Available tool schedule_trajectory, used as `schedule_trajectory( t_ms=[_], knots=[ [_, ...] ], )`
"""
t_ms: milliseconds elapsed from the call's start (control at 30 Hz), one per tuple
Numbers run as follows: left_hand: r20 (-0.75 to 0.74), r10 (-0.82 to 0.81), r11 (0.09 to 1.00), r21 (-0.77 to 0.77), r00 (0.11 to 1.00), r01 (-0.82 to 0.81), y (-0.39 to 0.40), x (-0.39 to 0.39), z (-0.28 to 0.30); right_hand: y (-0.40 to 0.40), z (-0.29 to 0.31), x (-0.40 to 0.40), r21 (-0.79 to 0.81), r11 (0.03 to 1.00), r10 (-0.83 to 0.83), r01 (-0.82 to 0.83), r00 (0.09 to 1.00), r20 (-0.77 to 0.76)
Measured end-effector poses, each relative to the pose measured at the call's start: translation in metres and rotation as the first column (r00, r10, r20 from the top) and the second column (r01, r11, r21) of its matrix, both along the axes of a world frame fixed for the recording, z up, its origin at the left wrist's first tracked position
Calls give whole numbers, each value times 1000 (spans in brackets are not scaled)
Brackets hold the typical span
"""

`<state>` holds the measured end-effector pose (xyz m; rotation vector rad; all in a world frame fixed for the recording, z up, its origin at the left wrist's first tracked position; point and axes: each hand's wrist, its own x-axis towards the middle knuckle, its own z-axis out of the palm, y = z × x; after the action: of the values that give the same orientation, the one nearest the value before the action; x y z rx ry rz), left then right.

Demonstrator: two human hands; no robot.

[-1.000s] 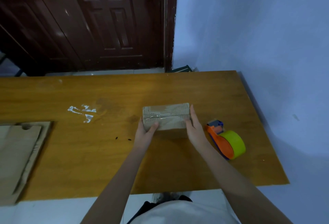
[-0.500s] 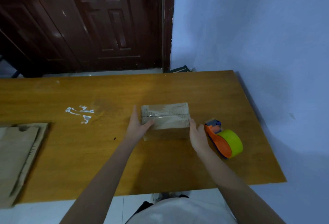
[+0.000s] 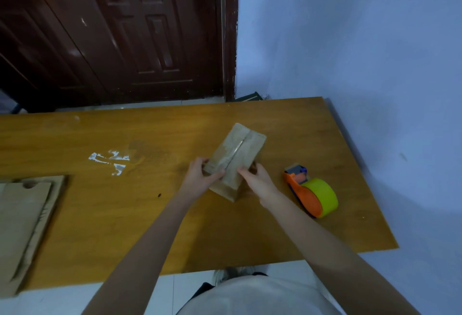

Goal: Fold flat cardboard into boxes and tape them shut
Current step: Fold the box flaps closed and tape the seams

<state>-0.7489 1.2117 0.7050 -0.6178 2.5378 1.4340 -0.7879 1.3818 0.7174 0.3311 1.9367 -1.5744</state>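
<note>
A small brown cardboard box with clear tape along its top seam sits turned diagonally on the wooden table. My left hand grips its near left corner, thumb on top. My right hand holds the near right side, fingers curled on the top edge. An orange tape dispenser with a yellow-green roll lies on the table just right of my right hand.
A stack of flat cardboard lies at the table's left edge. White tape scraps stick to the tabletop left of the box. A dark wooden door stands behind the table; a blue wall runs along its right side.
The box has been rotated from lying crosswise to pointing diagonally away to the right. Both hands moved to its near end and took hold of it.
</note>
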Motion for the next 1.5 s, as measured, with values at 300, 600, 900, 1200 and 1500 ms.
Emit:
schedule_trajectory(
  t_ms=[300, 600, 900, 1200, 1500],
  knots=[
    [-3, 7, 999, -33, 1000, -7, 44, 17, 4, 15, 11, -25, 163, 966, 228, -201, 959, -167],
    [48, 25, 1000, 4, 999, -25, 34, 15, 7, 26, 14, -28, 258, 949, 245, -183, 942, -229],
    [-203, -12, 959, -280, 979, -47, 35, 11, 21, 112, 27, 0, 604, 772, 283, 195, 746, -603],
    [-497, -404, 819, -570, 768, 62, 74, 10, 29, 168, -31, 45, 569, 812, 91, 128, 936, -341],
    [-434, -601, 716, -665, 671, 212, 108, 10, 22, 173, -44, 38, 416, 855, -133, 309, 907, -400]
  ],
)
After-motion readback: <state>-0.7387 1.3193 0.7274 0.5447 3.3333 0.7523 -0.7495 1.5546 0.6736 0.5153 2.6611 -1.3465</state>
